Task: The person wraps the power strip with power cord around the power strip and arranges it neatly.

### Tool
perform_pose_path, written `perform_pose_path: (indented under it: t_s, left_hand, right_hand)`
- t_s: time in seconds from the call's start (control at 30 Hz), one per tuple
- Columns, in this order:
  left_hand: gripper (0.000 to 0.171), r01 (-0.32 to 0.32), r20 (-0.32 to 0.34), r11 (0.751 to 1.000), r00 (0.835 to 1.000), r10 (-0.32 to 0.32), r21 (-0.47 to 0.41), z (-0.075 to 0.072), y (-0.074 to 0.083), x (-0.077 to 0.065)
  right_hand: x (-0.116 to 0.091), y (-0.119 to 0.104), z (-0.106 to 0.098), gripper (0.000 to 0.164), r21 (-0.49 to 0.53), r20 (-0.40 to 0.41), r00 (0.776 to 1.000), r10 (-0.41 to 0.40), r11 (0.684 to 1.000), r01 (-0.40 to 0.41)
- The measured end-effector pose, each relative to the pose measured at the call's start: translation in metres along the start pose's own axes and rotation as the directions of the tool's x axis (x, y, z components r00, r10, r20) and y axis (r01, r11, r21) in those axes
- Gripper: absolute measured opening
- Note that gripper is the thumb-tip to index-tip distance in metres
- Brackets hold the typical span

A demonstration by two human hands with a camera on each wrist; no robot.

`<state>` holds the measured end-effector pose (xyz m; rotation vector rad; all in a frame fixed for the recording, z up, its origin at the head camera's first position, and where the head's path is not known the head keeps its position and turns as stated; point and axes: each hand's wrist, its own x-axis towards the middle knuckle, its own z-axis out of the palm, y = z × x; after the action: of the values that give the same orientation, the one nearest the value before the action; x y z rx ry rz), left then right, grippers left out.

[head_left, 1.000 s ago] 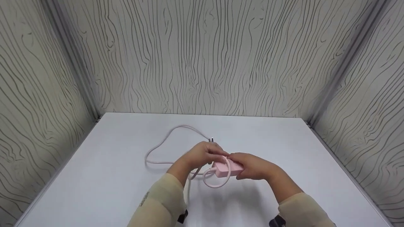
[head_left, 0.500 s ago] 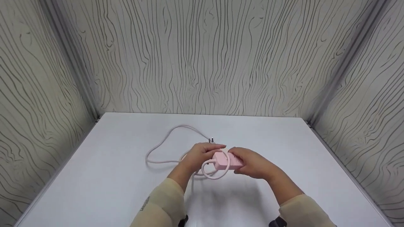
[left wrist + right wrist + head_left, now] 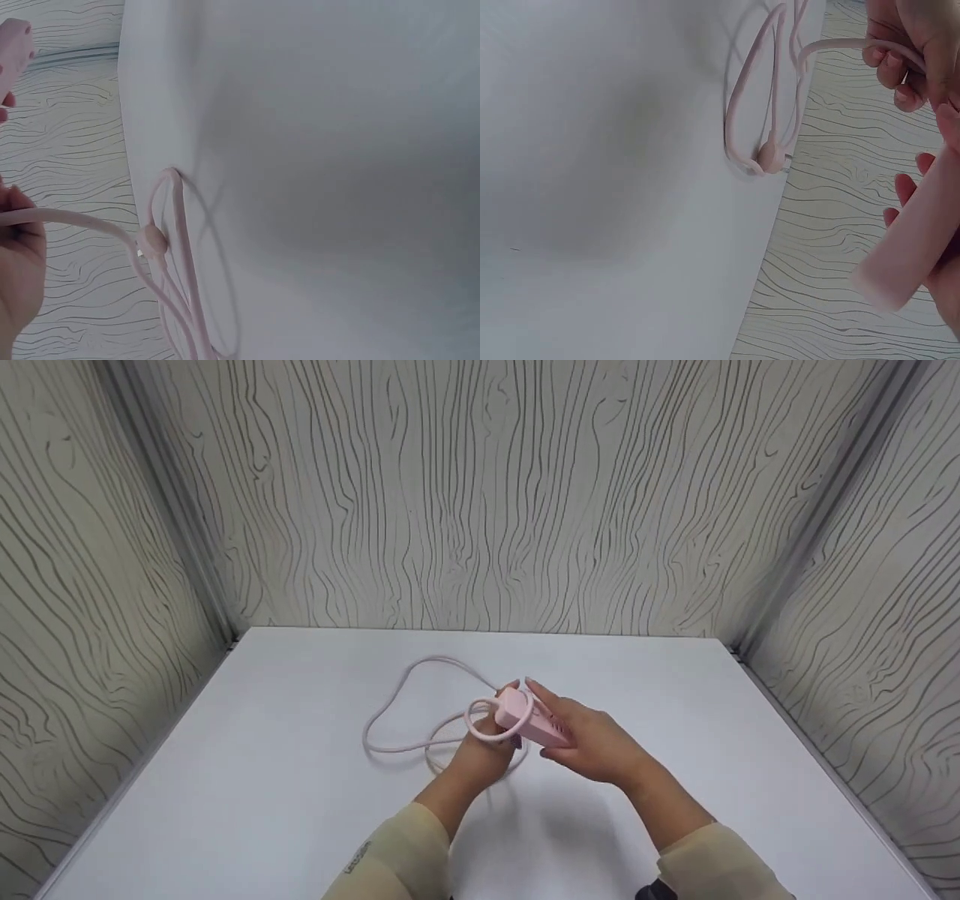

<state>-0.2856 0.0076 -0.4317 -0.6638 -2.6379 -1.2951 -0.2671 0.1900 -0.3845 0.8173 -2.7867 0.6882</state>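
Note:
A pink power strip (image 3: 538, 727) is held above the table, tilted, by my right hand (image 3: 596, 742), its fingers and thumb on the strip's sides. Close by on the left, my left hand (image 3: 480, 757) grips the strip's pink cord (image 3: 71, 217), its fingers curled, as the right wrist view shows. A loop of cord hangs round the strip's near end in the head view. The rest of the cord trails onto the table in loose loops. The plug (image 3: 771, 157) lies among them, its prongs showing in the right wrist view; in the head view it is hidden.
The white table (image 3: 262, 780) stretches out on all sides of the hands. Wood-grain patterned panels (image 3: 480, 495) stand behind it and to the left and right, joined by grey corner posts.
Both hands have risen away from me with the power strip, which now tilts up to the left. My left hand has turned and sits under the strip's end. The cord loops have shifted slightly.

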Motion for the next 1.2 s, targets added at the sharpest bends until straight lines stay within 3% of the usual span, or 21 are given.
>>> perform_pose_path:
  t_s: [0.13,0.23,0.4,0.5,0.67,0.8,0.93,1.07,1.2]
  left_hand:
    - [0.046,0.064,0.048,0.994,0.997,-0.059,-0.094,0.005,0.002,-0.002]
    - [0.043,0.065,0.075,0.985,0.996,-0.053,-0.158,0.008,0.005,-0.004]
    - [0.036,0.04,0.023,0.98,0.999,-0.037,-0.197,0.01,0.011,-0.005]
    - [0.038,0.073,-0.007,0.975,0.997,-0.077,-0.208,0.011,0.012,-0.007]
    - [0.04,0.141,0.028,0.963,0.99,-0.139,-0.23,0.011,0.012,-0.014]
    - [0.033,0.146,0.017,0.974,0.989,-0.146,-0.171,0.009,0.008,-0.02]
    - [0.033,0.129,-0.047,0.989,0.99,-0.133,-0.075,0.002,0.001,-0.024]
    - [0.033,0.055,-0.169,0.997,0.985,-0.045,0.052,-0.004,-0.006,-0.026]
    - [0.03,-0.003,-0.286,0.986,0.957,0.052,0.168,-0.009,-0.014,-0.025]
  right_hand:
    - [-0.001,-0.003,0.004,0.084,-0.037,-0.027,0.999,-0.024,0.999,0.023]
    - [-0.001,-0.006,0.006,0.079,-0.074,-0.068,0.997,-0.018,0.997,0.013]
    - [0.0,-0.007,0.007,0.074,-0.139,-0.114,0.994,-0.004,0.99,-0.012]
    - [0.002,-0.008,0.007,0.075,-0.153,-0.125,0.991,0.053,0.986,-0.072]
    - [0.002,-0.006,0.004,0.079,-0.143,-0.171,0.972,0.163,0.972,-0.189]
    - [0.002,-0.007,0.002,0.079,-0.129,-0.2,0.963,0.179,0.97,-0.207]
    - [0.002,-0.006,0.002,0.078,-0.123,-0.238,0.951,0.199,0.965,-0.232]
    - [0.002,-0.003,0.003,0.078,-0.1,-0.284,0.932,0.224,0.96,-0.261]
    - [0.003,-0.002,0.004,0.078,-0.056,-0.31,0.913,0.263,0.954,-0.294]
